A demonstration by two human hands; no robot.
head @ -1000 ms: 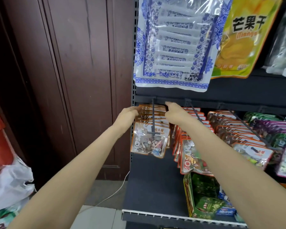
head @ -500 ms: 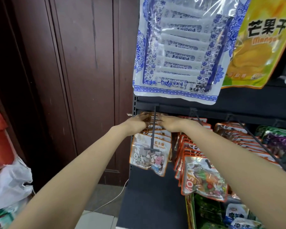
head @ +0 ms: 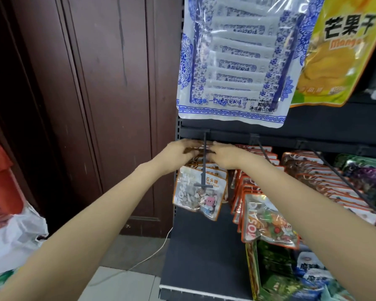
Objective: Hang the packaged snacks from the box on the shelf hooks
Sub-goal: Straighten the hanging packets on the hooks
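Door: a dark brown wooden door (head: 109,101) is filling the upper left of the frame, with white plastic bags (head: 13,240) lying at the lower left edge.
Floor: a thin white cable (head: 148,257) is running over the pale floor at the bottom centre.
Left hand: the left hand (head: 176,156) is reaching to the back of the hook (head: 204,164) at the centre, its fingers curling on the top edges of the candy packets (head: 201,192).
Candy packets: they are hanging in a row on this hook, left end of the black shelf (head: 204,246); the front one is showing "石头糖" and "STONE CANDY" over small pebbles.
Right hand: the right hand (head: 227,156) is gripping the same packet tops just right of the hook rod; I cannot tell how tightly.
Blue-white bag: a large bag (head: 237,61) with blue pattern is hanging above, its writing too small to read.
Mango bag: a yellow bag (head: 339,51) at upper right is reading "芒果干" and "Mango".
Orange packets: packets (head: 267,222) marked "MOSAIC" are hanging right of centre.
Box: a green box (head: 276,270) is standing at the lower right on the shelf.
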